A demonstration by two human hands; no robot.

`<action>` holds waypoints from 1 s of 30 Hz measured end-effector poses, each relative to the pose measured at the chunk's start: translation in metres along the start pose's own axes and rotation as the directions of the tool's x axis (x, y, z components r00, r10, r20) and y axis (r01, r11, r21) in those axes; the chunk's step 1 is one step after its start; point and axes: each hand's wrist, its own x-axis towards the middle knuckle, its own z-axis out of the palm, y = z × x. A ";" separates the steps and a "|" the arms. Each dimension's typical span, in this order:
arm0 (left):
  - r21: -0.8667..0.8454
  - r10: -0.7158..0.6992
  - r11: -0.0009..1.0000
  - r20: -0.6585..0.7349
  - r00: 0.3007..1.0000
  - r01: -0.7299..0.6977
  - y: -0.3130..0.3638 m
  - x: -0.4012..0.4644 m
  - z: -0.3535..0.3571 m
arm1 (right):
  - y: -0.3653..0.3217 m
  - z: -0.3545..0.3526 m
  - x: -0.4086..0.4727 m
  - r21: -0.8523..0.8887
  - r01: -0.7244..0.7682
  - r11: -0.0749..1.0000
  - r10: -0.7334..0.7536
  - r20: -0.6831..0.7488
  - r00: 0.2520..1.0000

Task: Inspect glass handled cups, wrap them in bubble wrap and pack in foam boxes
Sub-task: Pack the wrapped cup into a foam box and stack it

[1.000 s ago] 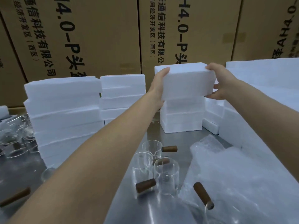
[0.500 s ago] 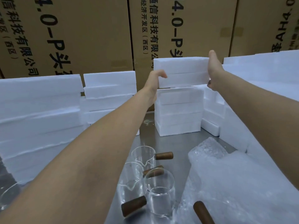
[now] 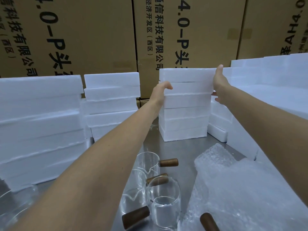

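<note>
A white foam box (image 3: 188,80) sits on top of the middle stack of foam boxes (image 3: 185,124) at the back of the steel table (image 3: 176,149). My left hand (image 3: 160,93) grips its left end with the fingers curled round the edge. At the right end my right hand (image 3: 220,85) holds it, thumb pointing up along the corner and fingers reaching behind. Three glass cups (image 3: 164,202) with brown wooden handles (image 3: 168,162) stand close together near the front. A pile of bubble wrap (image 3: 241,189) lies to their right, with another wooden handle (image 3: 209,221) sticking out.
More foam box stacks stand at the left (image 3: 41,124), centre left (image 3: 111,99) and along the right side (image 3: 275,84). Printed cardboard cartons (image 3: 86,34) form a wall behind. More glassware (image 3: 15,205) shows at the lower left corner.
The foam box, held up in the air a second ago, has come down onto the middle stack. Both hands stay at its ends. The view has shifted closer and to the right.
</note>
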 end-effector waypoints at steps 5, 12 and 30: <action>0.110 0.072 0.992 -0.096 0.993 -0.062 -0.001 -0.011 -0.005 | -0.003 0.002 -0.008 -0.008 -0.028 1.000 0.028 -0.042 0.999; 0.652 0.344 0.741 -0.164 0.925 -0.160 -0.033 -0.053 -0.061 | -0.003 0.010 -0.032 -0.048 0.102 0.994 -0.107 -0.114 0.988; 0.312 0.070 0.947 -0.439 0.896 0.079 -0.026 -0.139 -0.148 | 0.033 0.037 -0.158 -0.133 0.151 0.980 -0.162 -0.076 0.984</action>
